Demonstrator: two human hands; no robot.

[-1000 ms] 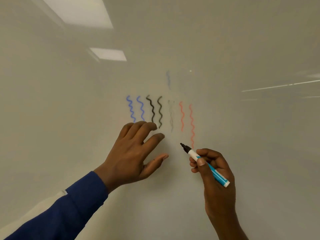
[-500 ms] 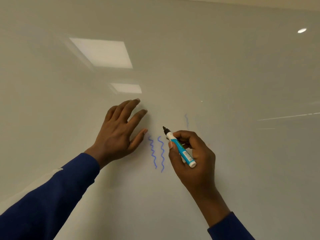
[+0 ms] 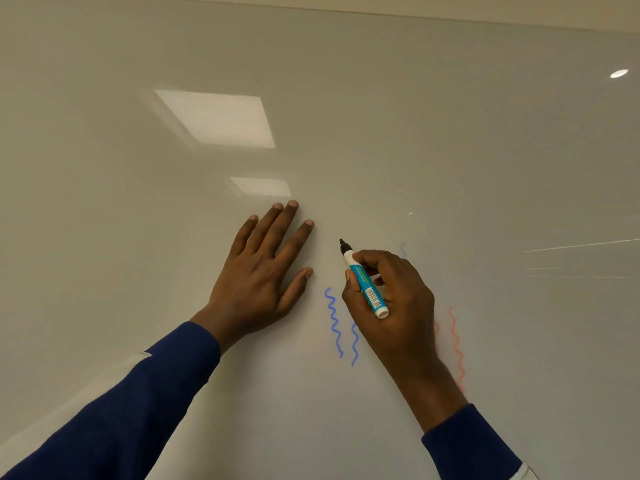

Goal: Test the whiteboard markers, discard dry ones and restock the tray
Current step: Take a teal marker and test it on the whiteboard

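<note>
A glossy whiteboard fills the view. My right hand holds an uncapped marker with a teal label and a black tip; the tip points up and left, close to the board above the blue marks. My left hand lies flat on the board, fingers spread, just left of the marker. Two blue wavy lines show below the marker. Red wavy lines show to the right of my right wrist. A faint blue squiggle sits above my right hand. Other test lines are hidden behind my right hand.
Ceiling lights reflect in the board at upper left and upper right. The board's top edge runs along the top of the view. No tray or other markers are in sight.
My view has tilted up. My right hand has carried the marker from below the red lines leftward to above the blue ones, and my left hand has slid up and left.
</note>
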